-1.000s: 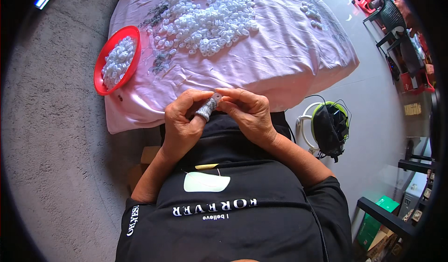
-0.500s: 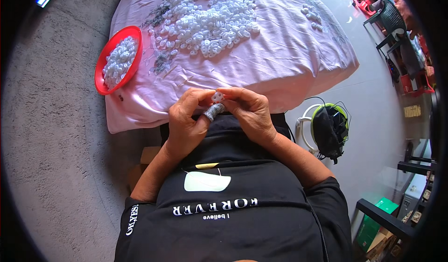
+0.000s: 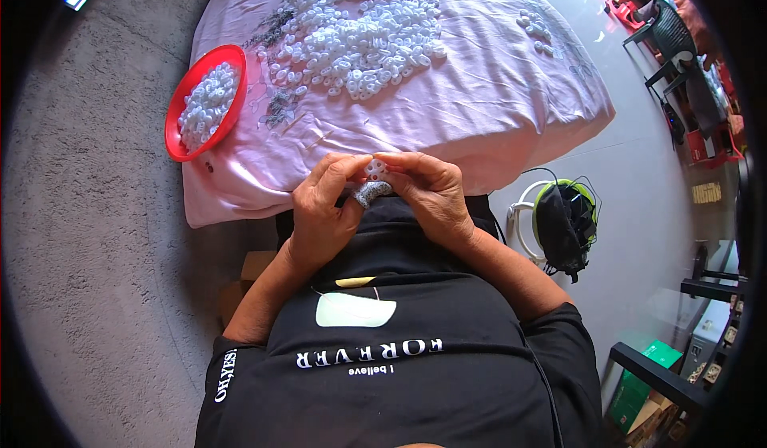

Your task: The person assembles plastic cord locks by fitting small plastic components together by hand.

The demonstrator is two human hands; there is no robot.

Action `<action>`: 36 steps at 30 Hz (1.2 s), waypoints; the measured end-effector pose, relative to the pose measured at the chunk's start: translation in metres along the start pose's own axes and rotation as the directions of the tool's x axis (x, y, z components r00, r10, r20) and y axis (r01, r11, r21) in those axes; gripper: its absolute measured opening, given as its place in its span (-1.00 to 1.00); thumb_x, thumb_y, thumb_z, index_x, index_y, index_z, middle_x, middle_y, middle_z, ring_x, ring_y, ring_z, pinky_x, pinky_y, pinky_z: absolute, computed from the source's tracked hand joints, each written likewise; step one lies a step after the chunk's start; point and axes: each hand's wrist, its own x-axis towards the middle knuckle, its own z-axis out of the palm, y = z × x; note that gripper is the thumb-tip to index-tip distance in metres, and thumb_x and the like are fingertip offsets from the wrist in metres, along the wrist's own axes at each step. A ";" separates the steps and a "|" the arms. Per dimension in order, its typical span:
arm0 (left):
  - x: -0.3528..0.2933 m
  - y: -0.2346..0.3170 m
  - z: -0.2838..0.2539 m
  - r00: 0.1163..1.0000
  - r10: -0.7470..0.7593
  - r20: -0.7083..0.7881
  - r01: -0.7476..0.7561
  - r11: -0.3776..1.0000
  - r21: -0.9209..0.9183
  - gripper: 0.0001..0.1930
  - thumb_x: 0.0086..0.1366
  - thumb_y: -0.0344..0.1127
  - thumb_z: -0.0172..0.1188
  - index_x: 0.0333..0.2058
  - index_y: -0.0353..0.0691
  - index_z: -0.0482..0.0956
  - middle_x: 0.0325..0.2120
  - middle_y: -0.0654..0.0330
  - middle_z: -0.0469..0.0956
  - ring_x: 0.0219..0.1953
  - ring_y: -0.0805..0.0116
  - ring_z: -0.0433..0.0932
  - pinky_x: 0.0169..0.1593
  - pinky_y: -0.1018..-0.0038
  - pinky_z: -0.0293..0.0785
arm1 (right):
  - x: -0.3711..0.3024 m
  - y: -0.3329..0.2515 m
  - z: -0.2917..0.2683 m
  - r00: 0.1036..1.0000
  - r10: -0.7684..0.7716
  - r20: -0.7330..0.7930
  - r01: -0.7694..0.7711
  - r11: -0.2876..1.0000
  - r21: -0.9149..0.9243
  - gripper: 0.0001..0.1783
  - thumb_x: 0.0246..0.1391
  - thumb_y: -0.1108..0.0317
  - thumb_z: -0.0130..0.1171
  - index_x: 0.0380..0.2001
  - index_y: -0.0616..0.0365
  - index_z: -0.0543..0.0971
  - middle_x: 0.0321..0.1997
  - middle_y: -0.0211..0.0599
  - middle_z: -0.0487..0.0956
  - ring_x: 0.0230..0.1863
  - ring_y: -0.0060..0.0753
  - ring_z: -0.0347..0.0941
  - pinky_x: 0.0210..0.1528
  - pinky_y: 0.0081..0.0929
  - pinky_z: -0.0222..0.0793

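1. Floored in rough grey concrete (image 3: 104,192) on the left and glossy pale tile (image 3: 631,192) on the right; spread in between with a rumpled pink cloth (image 3: 479,120).
2. Bearing on that cloth a heap of small white ovals (image 3: 359,41), some visibly holed, with a looser cluster (image 3: 537,31) farther right; flanked at the left by a tilted red bowl (image 3: 172,132) filled with similar pieces.
3. Holding one perforated white plastic piece (image 3: 375,169) by the cloth's near edge, directly between left hand (image 3: 319,200) and right hand (image 3: 435,196), about equally close to both.
4. Clamping it from both sides, index fingertips toward the top and thumbs lower; hard to tell exact contact underneath.
5. Wearing, apparently on the left thumb, a speckled grey cover (image 3: 372,192), curved just below the piece.
6. Facing upward, small and pale, dotted with several dark or reddish holes; too tiny to read a long axis, or to tell single from doubled.
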 end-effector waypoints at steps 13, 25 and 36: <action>-0.001 0.005 0.000 0.961 -0.264 0.087 0.277 0.895 -0.349 -0.71 0.08 -0.70 0.14 -0.18 -0.34 0.54 -0.33 0.17 0.57 -0.27 0.46 0.59 -0.19 0.55 0.54 | -0.004 -0.004 0.002 1.000 -0.017 -0.002 0.017 0.999 -0.032 -0.75 0.13 0.63 0.12 -0.10 0.32 0.57 -0.18 -0.33 0.60 -0.12 -0.60 0.49 -0.02 -0.66 0.42; 0.001 0.001 -0.009 0.796 -0.514 0.320 0.605 0.674 -0.424 -0.87 0.31 -0.53 0.05 -0.21 -0.35 0.52 -0.34 0.26 0.57 -0.29 0.60 0.50 -0.17 0.65 0.45 | 0.000 0.000 -0.002 0.986 -0.157 0.053 0.165 0.897 -0.410 -0.72 0.02 0.64 0.19 -0.15 0.25 0.61 -0.35 -0.30 0.59 -0.31 -0.63 0.52 -0.25 -0.68 0.46; -0.004 -0.003 -0.007 0.773 -0.552 0.313 0.617 0.539 -0.573 -0.84 0.31 -0.54 0.01 -0.17 -0.34 0.51 -0.31 0.26 0.57 -0.30 0.63 0.49 -0.19 0.67 0.45 | -0.001 0.004 -0.003 0.984 -0.179 0.013 0.171 0.914 -0.369 -0.72 0.02 0.64 0.19 -0.15 0.25 0.61 -0.36 -0.31 0.60 -0.32 -0.63 0.52 -0.27 -0.68 0.45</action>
